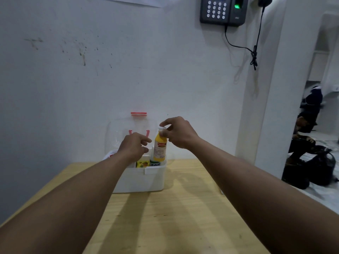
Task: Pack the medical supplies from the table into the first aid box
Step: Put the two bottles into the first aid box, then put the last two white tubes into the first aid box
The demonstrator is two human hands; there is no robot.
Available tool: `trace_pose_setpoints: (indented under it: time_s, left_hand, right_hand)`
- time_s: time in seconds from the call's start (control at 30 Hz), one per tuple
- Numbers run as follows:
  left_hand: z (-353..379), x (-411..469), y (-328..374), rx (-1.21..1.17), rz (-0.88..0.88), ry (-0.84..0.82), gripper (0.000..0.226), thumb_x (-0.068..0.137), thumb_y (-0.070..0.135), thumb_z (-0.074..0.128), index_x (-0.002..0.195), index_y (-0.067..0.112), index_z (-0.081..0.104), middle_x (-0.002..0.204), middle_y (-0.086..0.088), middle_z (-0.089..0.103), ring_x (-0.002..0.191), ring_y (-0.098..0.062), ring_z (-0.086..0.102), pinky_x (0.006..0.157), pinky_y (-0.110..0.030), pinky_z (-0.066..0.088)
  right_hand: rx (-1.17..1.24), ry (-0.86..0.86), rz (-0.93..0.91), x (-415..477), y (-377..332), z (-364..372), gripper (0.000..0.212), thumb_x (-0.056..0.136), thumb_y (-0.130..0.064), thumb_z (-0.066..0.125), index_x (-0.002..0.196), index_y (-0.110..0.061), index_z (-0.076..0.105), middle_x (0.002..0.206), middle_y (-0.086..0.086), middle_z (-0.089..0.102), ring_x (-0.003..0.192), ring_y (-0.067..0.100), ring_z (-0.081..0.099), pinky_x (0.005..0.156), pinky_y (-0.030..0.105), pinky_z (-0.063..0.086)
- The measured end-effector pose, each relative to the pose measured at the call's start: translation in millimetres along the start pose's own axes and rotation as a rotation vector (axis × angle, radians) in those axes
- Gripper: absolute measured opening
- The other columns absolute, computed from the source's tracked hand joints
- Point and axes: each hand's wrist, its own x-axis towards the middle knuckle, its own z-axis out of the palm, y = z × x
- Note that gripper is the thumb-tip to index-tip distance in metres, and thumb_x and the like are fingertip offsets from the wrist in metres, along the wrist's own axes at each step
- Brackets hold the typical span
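Observation:
A white first aid box stands open on the wooden table, its clear lid with a red latch raised against the wall. My right hand grips the neck and white cap of a yellow bottle, which stands upright with its base in the box's right side. My left hand reaches into the box at the middle, fingers curled; whether it holds anything is hidden. Inside, a yellow packet and a green-labelled item show above the front wall.
The box sits at the table's far edge, close to the white wall. A keypad device with a hanging black cable is mounted high on the wall. Through a doorway at the right, a person sits beside dark bags on the floor.

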Motion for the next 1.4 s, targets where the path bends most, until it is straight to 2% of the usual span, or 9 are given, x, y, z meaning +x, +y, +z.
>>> trace_pose_setpoints:
  time_s: [0.1, 0.2, 0.33, 0.67, 0.8, 1.0, 1.1, 1.23, 1.4]
  left_hand:
    - [-3, -2, -5, 0.010, -0.002, 0.018, 0.042, 0.085, 0.002, 0.073, 0.125, 0.017, 0.068, 0.121, -0.006, 0.069, 0.109, -0.022, 0.064, 0.092, -0.034, 0.051]
    - [-5, -5, -8, 0.027, 0.006, 0.039, 0.040, 0.087, 0.004, 0.071, 0.124, 0.019, 0.068, 0.120, -0.004, 0.070, 0.107, -0.020, 0.064, 0.089, -0.031, 0.049]
    - [-5, -10, -9, 0.025, 0.025, 0.044, 0.038, 0.090, 0.004, 0.066, 0.125, 0.019, 0.068, 0.120, -0.004, 0.070, 0.108, -0.020, 0.064, 0.093, -0.031, 0.050]
    - [-9, -10, -6, 0.019, 0.041, 0.050, 0.041, 0.091, 0.003, 0.064, 0.129, 0.019, 0.065, 0.124, -0.004, 0.068, 0.109, -0.020, 0.063, 0.088, -0.026, 0.046]
    - [-13, -10, 4, 0.009, 0.072, 0.072, 0.039, 0.091, 0.006, 0.063, 0.127, 0.020, 0.066, 0.123, -0.002, 0.069, 0.109, -0.019, 0.063, 0.095, -0.034, 0.051]
    - [-9, -16, 40, 0.022, 0.149, 0.111, 0.033, 0.095, 0.032, 0.061, 0.128, 0.026, 0.066, 0.125, 0.002, 0.068, 0.116, -0.021, 0.059, 0.110, -0.044, 0.040]
    - [-3, -23, 62, 0.047, 0.190, 0.113, 0.037, 0.096, 0.041, 0.057, 0.129, 0.028, 0.065, 0.129, 0.004, 0.066, 0.119, -0.020, 0.058, 0.098, -0.030, 0.039]
    - [19, -32, 87, 0.053, 0.252, 0.066, 0.039, 0.097, 0.043, 0.052, 0.131, 0.027, 0.063, 0.135, 0.002, 0.063, 0.127, -0.021, 0.054, 0.106, -0.037, 0.041]
    - [64, -44, 112, 0.084, 0.303, -0.033, 0.042, 0.100, 0.041, 0.047, 0.136, 0.025, 0.058, 0.136, -0.004, 0.061, 0.128, -0.025, 0.052, 0.105, -0.040, 0.043]
  right_hand:
    - [-0.059, -0.040, -0.006, -5, 1, 9, 0.031, 0.092, -0.024, 0.068, 0.123, -0.018, 0.067, 0.114, 0.007, 0.070, 0.097, 0.022, 0.067, 0.077, 0.030, 0.054]
    - [-0.131, -0.069, 0.001, -10, 7, 22, 0.032, 0.093, -0.024, 0.067, 0.124, -0.018, 0.066, 0.120, 0.008, 0.068, 0.105, 0.023, 0.066, 0.085, 0.032, 0.055]
    - [-0.235, -0.114, 0.008, -16, 16, 38, 0.031, 0.092, -0.024, 0.068, 0.123, -0.020, 0.066, 0.119, 0.008, 0.068, 0.102, 0.024, 0.066, 0.088, 0.039, 0.056]
    - [-0.264, -0.162, 0.022, -18, 25, 46, 0.040, 0.087, -0.025, 0.074, 0.125, -0.020, 0.064, 0.120, 0.007, 0.067, 0.102, 0.025, 0.064, 0.089, 0.039, 0.054]
    - [-0.222, -0.155, 0.016, -18, 23, 33, 0.044, 0.084, -0.032, 0.076, 0.125, -0.021, 0.064, 0.115, 0.002, 0.068, 0.104, 0.020, 0.063, 0.090, 0.038, 0.053]
    - [-0.222, -0.082, 0.063, -28, 30, 3, 0.043, 0.087, -0.023, 0.050, 0.128, -0.020, 0.062, 0.120, 0.002, 0.068, 0.110, 0.020, 0.062, 0.093, 0.034, 0.051]
    - [-0.246, -0.066, 0.121, -36, 41, -17, 0.045, 0.088, -0.023, 0.048, 0.132, -0.019, 0.060, 0.127, 0.004, 0.065, 0.117, 0.023, 0.059, 0.097, 0.036, 0.049]
    - [-0.270, -0.050, 0.230, -53, 65, -43, 0.046, 0.092, -0.029, 0.051, 0.136, -0.018, 0.055, 0.136, 0.008, 0.059, 0.120, 0.025, 0.057, 0.098, 0.036, 0.047]
    - [-0.344, -0.069, 0.292, -74, 100, -67, 0.047, 0.095, -0.027, 0.050, 0.140, -0.014, 0.051, 0.143, 0.009, 0.053, 0.128, 0.024, 0.052, 0.099, 0.033, 0.042]
